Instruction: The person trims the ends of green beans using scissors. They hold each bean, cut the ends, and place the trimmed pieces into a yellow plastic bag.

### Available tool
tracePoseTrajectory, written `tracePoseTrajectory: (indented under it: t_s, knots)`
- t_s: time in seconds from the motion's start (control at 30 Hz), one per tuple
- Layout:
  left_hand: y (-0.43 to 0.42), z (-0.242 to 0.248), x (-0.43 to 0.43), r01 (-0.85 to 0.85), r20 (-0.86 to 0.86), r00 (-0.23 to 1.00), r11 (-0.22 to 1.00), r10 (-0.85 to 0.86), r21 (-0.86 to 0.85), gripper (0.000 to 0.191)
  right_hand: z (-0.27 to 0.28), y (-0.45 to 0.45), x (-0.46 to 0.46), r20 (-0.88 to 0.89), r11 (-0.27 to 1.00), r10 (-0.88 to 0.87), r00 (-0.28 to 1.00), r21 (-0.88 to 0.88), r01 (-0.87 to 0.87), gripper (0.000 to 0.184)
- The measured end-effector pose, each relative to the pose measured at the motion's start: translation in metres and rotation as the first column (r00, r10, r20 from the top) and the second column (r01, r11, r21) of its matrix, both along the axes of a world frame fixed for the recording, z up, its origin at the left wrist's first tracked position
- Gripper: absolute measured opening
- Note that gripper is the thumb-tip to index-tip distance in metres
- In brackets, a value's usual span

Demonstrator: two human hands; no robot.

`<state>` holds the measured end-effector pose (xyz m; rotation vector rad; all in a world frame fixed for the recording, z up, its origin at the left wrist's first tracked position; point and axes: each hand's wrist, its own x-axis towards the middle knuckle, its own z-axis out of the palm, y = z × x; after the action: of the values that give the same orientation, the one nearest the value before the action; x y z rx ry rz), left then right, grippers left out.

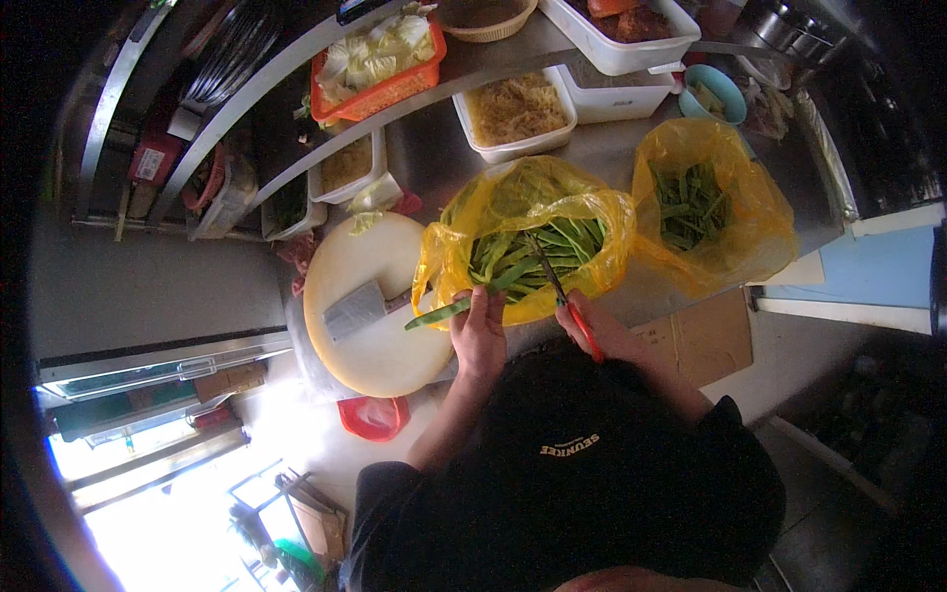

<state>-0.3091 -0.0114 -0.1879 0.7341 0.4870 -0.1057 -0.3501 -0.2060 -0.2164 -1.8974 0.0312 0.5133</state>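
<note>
Between the fingers of my left hand (479, 333) is a long flat green bean (438, 314), its tip pointing left. My right hand (592, 325) grips scissors with red handles (586, 330); the dark blades reach up over the beans, near the far end of the held one. Below the blades, a yellow plastic bag (614, 259) stands with its mouth wide, full of whole flat green beans (570, 240). To its right is a second yellow plastic bag (762, 229) holding cut bean pieces (692, 207).
A round chopping board (370, 259) with a cleaver (355, 311) lies left of the beans. Behind are a white tub of shredded food (518, 111), an orange basket of cabbage (381, 55) and a blue bowl (729, 89). A metal shelf edge (414, 111) crosses above the counter.
</note>
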Motion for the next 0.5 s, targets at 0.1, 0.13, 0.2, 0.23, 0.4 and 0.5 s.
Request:
tracePoseTrajectory:
  t_s: [0.1,0.13,0.2,0.23,0.4,0.5]
  knots:
    - [0.008,0.005,0.007,0.131,-0.004,0.991,0.962,-0.134,0.239,0.008,0.007,-0.002,-0.001,0.003,0.991,-0.042,0.999,-0.124,0.042,0.030]
    - [0.014,0.006,0.012,0.225,0.033,0.964,0.873,-0.265,0.433,0.011,0.005,-0.004,-0.002,0.005,0.985,-0.054,0.999,-0.161,0.054,0.031]
    - [0.028,0.009,0.025,0.318,0.021,0.858,0.562,-0.513,0.764,0.017,0.003,-0.010,-0.006,0.010,0.984,-0.050,0.999,-0.172,0.051,0.031]
    - [0.034,0.009,0.030,0.327,-0.032,0.826,0.431,-0.563,0.841,0.019,0.002,-0.014,-0.008,0.012,0.989,-0.035,0.999,-0.146,0.037,0.031]
    - [0.029,0.027,0.033,0.410,-0.161,0.777,0.295,-0.608,0.863,0.023,0.019,-0.022,-0.006,-0.017,0.957,0.200,0.980,-0.210,-0.199,0.033]
    - [0.021,0.032,0.032,0.478,-0.200,0.764,0.330,-0.614,0.814,0.020,0.020,-0.021,-0.007,-0.043,0.954,0.227,0.973,-0.192,-0.231,0.034]
